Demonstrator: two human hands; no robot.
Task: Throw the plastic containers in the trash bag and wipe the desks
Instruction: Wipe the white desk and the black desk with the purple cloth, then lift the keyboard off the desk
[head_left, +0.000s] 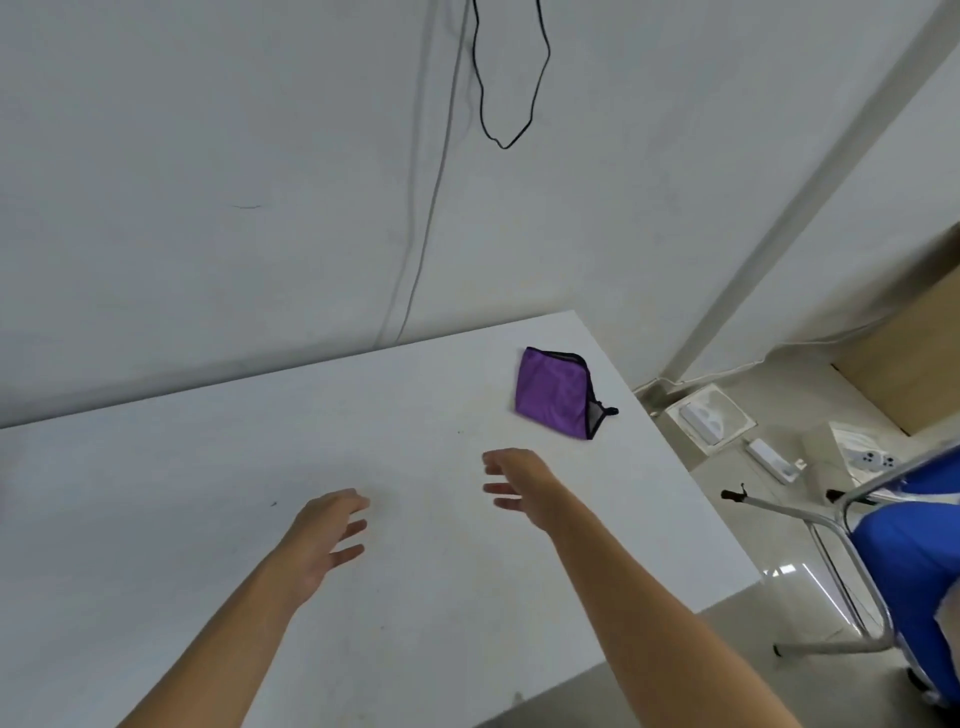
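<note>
A folded purple cloth (556, 392) with a black edge lies near the far right corner of the white desk (208, 493). My right hand (514, 480) hovers over the desk a little in front and to the left of the cloth, fingers spread and holding nothing. My left hand (332, 530) is stretched out over the middle of the desk, fingers loose and empty. Neither hand touches the cloth. No plastic container and no trash bag is in view.
The desk stands against a white wall with a black cable (511, 78) hanging down. To the right, on the floor, are a blue chair with a metal frame (904, 556), white power strips (769, 457) and a cardboard box (904, 353).
</note>
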